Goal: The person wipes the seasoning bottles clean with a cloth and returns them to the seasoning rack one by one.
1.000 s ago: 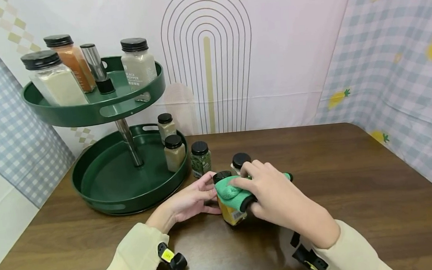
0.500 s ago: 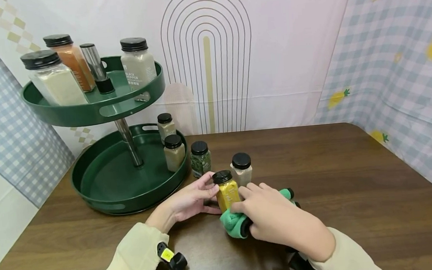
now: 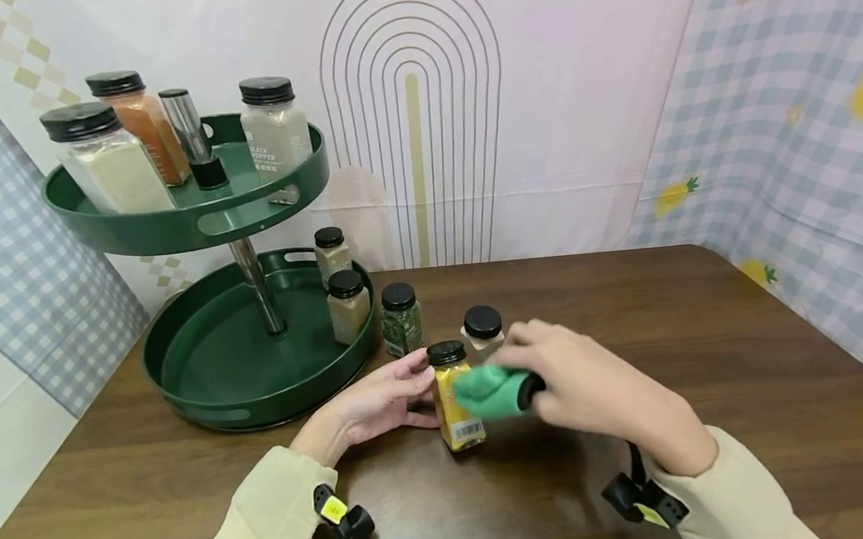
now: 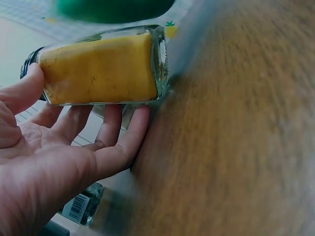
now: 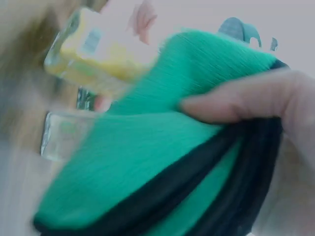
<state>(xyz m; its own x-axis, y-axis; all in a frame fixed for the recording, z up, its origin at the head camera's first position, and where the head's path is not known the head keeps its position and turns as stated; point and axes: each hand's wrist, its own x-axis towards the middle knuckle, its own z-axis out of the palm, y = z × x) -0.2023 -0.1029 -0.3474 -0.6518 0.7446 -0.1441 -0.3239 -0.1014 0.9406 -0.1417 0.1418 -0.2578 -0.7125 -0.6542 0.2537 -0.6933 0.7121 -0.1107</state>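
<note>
A small square glass spice jar point(image 3: 462, 432) of yellow powder with a black lid stands upright on the brown table. My left hand point(image 3: 380, 400) steadies it from the left; in the left wrist view the thumb is at its neck and the fingers lie along its side. In my right hand point(image 3: 585, 380) I grip a folded green cloth point(image 3: 491, 392) with black edging, which overlaps the jar's right side in the head view. In the right wrist view the thumb pinches the blurred cloth point(image 5: 147, 142).
A black-lidded jar point(image 3: 483, 324) stands just behind the yellow one. A jar of green herbs point(image 3: 401, 322) stands beside the green two-tier rack point(image 3: 260, 398). Two small jars sit on the rack's lower tier; larger jars and a metal cylinder point(image 3: 192, 136) stand on the upper.
The cloth in my right hand moved from the jar's upper front down to its base, then back up and to the right. The left hand and the jar have barely moved.
</note>
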